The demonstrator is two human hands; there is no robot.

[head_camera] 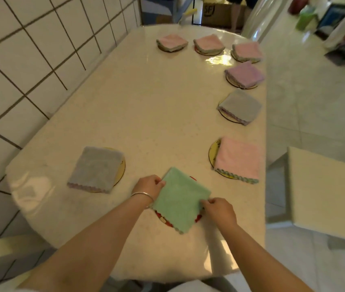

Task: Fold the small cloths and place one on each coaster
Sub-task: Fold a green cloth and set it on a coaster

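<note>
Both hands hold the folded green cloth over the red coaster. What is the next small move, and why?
Probably let go and lift both hands away. The folded green cloth already lies on the red-rimmed round coaster, pinched by the left hand and right hand, and every other coaster in view already carries a cloth.

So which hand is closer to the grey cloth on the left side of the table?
Left. The left hand pinches the green cloth just right of the grey cloth; the right hand pinches the green cloth's far side.
</note>
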